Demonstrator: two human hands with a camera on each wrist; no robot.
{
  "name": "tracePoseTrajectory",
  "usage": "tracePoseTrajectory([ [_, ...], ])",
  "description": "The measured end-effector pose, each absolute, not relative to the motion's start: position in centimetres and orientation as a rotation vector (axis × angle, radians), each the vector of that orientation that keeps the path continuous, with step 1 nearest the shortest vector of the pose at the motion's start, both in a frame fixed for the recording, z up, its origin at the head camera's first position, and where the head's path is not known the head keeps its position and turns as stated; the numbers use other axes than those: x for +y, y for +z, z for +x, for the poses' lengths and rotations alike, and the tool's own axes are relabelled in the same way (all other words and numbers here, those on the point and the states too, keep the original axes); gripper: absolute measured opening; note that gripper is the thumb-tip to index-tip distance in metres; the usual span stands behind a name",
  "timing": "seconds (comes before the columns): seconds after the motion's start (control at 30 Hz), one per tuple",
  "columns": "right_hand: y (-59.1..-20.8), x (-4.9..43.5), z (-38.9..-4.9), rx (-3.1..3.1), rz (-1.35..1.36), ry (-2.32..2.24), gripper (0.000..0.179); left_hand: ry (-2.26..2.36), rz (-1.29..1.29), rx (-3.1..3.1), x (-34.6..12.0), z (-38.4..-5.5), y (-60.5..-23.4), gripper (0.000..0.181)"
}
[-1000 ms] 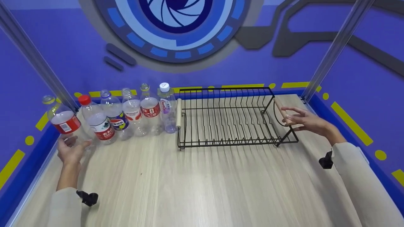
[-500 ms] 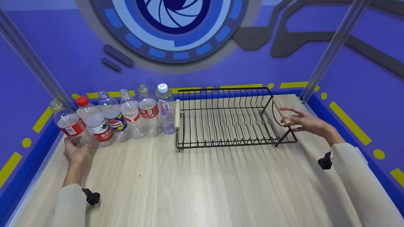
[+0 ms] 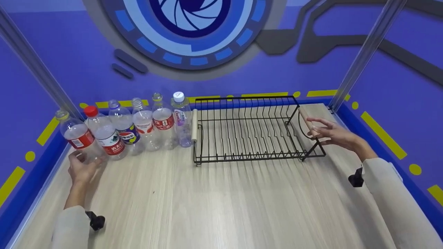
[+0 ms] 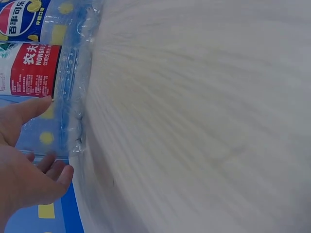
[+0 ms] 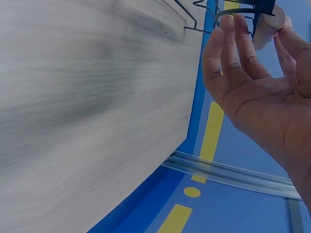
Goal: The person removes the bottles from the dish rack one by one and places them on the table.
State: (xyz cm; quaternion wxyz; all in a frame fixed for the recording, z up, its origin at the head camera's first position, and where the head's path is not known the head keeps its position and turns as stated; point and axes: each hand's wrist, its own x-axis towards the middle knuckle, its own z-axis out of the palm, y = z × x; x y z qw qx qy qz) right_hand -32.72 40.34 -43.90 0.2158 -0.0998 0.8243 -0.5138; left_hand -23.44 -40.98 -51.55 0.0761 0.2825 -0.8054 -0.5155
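My left hand (image 3: 82, 168) is at the base of the leftmost clear plastic bottle (image 3: 80, 137), which stands upright and capless with a red label. Its thumb lies at one side of the bottle and its loosely bent fingers at the other, as the left wrist view also shows. Beside it is a red-capped bottle (image 3: 110, 141). My right hand (image 3: 337, 135) holds the wooden handle (image 5: 268, 29) at the right end of a black wire dish rack (image 3: 249, 138), thumb and fingers on either side of it. The rack holds nothing.
To the right of the red-capped bottle stand a Pepsi-labelled bottle (image 3: 127, 133), two capless bottles with red-and-white labels (image 3: 143, 126) and a white-capped bottle (image 3: 180, 119). The row ends close to the rack's left handle (image 3: 195, 126). Blue walls (image 3: 398, 114) bound the wooden table (image 3: 207, 204).
The leftmost bottle first shifted right, up against the red-capped one, and then stayed. My left forearm has since drawn slightly back and left. The right hand and rack look unchanged.
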Motion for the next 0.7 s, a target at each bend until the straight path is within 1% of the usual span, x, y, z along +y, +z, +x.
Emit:
tracePoseTrajectory([
  [0.1,-44.2,40.4,-32.7,2.285,-0.286,-1.427,0.057,-1.530,0.862,-2.477,-41.2,-22.8,-51.3,0.094],
  [0.27,-44.4,40.8,-32.6,2.305,-0.291,-1.418,0.057,-1.506,0.878,-2.549,-41.1,-21.9,-50.4,0.087],
  [0.4,-44.5,40.9,-32.6,2.333,-0.297,-1.409,0.058,-1.513,0.826,-2.652,-40.9,-21.0,-49.2,0.084],
  [0.57,-44.3,40.6,-32.5,2.360,-0.299,-1.399,0.058,-1.457,0.623,-2.890,-39.7,-19.4,-47.8,0.083],
  [0.7,-43.8,39.6,-32.1,2.497,-0.342,-1.300,0.055,-1.348,0.345,-3.010,-38.0,-18.2,-46.8,0.080],
])
